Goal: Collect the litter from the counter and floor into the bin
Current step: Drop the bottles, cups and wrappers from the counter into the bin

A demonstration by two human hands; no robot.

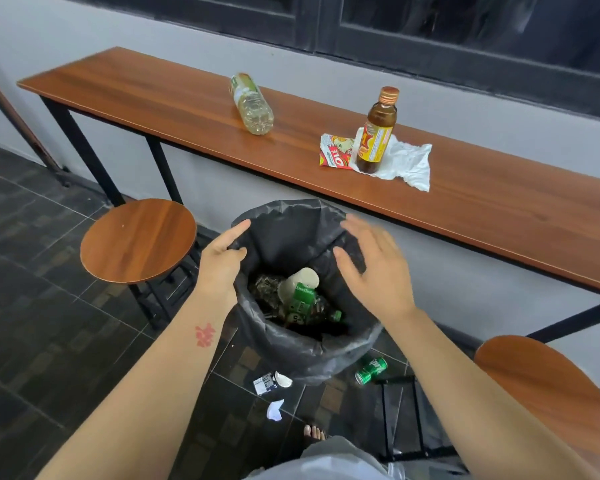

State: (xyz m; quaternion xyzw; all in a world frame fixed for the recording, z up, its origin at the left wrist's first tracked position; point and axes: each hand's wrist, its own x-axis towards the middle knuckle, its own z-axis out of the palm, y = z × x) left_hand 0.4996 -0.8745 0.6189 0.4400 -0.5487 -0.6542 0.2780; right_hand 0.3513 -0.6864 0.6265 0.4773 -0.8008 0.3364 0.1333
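Note:
A bin with a black liner point(329, 355) stands on the floor before the wooden counter point(499, 216); a paper cup, a green can and other litter lie inside. My left hand point(222, 261) pinches the liner's left rim. My right hand point(374, 268) hovers open over the right rim, holding nothing. On the counter lie a clear plastic bottle point(253, 103) on its side, an upright brown bottle point(376, 133), a red wrapper point(336, 150) and crumpled white paper point(409, 161). On the floor by the bin are a green can point(371, 370), a small carton point(265, 382) and a white scrap point(275, 409).
A round wooden stool point(137, 239) stands left of the bin and another stool point(548, 382) at the right, with a black metal frame beneath it. My bare toes point(314, 433) show below the bin. The floor is dark tile.

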